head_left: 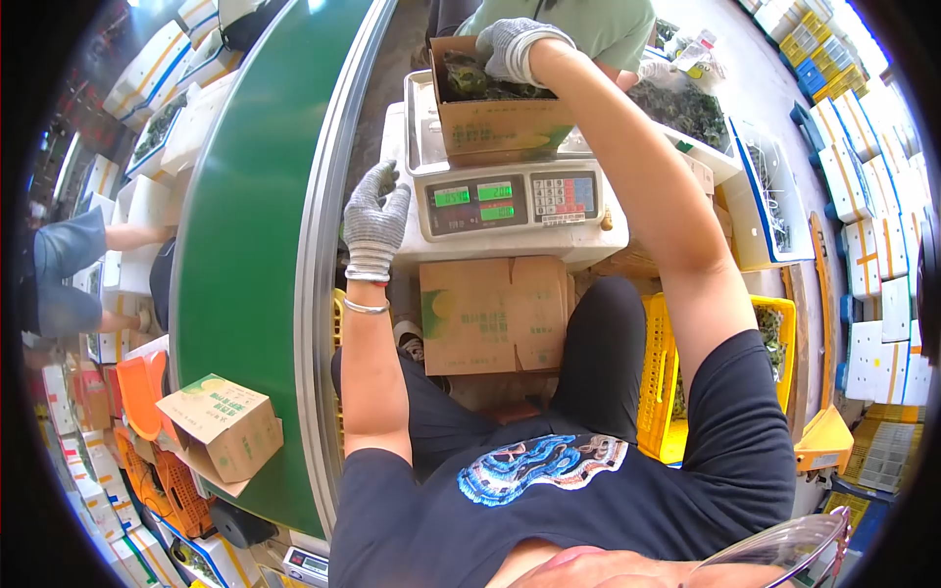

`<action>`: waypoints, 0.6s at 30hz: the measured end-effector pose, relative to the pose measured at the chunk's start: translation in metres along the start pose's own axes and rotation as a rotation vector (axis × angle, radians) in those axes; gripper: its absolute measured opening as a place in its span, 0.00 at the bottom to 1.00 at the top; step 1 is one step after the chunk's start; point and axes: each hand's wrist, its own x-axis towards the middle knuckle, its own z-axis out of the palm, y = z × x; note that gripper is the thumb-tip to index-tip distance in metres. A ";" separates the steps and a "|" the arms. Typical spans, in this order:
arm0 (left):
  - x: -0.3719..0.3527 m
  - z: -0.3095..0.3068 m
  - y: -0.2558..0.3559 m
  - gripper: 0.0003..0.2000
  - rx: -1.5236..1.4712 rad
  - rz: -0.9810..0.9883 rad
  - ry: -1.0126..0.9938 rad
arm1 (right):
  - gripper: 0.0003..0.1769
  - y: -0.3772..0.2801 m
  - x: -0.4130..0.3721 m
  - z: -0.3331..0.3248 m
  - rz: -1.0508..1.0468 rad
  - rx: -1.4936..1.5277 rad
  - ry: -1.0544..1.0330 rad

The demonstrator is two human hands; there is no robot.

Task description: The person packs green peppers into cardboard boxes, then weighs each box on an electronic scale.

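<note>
My right hand (518, 51), in a grey knit glove, reaches over the far right part of an open cardboard box (505, 127). Its fingers curl down at the dark leafy greens (466, 76) inside; what they hold, if anything, is hidden. The box sits on the metal pan of a digital scale (512, 203) with lit green displays. Left of the scale, beside the conveyor's metal rail, my left hand (375, 220) is raised in a matching glove. Its fingers are slightly apart and hold nothing.
A green conveyor belt (245, 245) runs along the left, carrying another cardboard box (223, 426). Below the scale is a further cardboard box (495, 314) between my legs. A yellow crate (667, 392) stands at my right. One person (578, 20) is opposite, another (69, 265) beyond the belt.
</note>
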 end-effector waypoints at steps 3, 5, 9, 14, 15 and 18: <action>0.001 0.002 -0.001 0.17 0.002 -0.009 -0.012 | 0.19 -0.002 0.021 0.024 0.049 -0.031 0.014; 0.001 0.003 0.003 0.16 -0.001 -0.028 -0.024 | 0.18 0.009 0.030 0.046 -0.013 0.038 0.069; 0.001 0.004 0.001 0.15 -0.010 -0.051 -0.044 | 0.17 0.013 0.000 0.033 -0.039 0.224 0.279; -0.001 -0.003 0.009 0.15 0.022 -0.038 -0.034 | 0.15 0.058 -0.079 0.052 -0.216 1.369 0.689; 0.001 -0.001 0.009 0.14 0.036 -0.023 -0.031 | 0.17 0.058 -0.100 0.058 -0.325 1.790 0.628; 0.002 0.002 0.010 0.13 0.059 0.083 0.032 | 0.22 0.068 -0.141 0.085 -0.378 2.408 0.204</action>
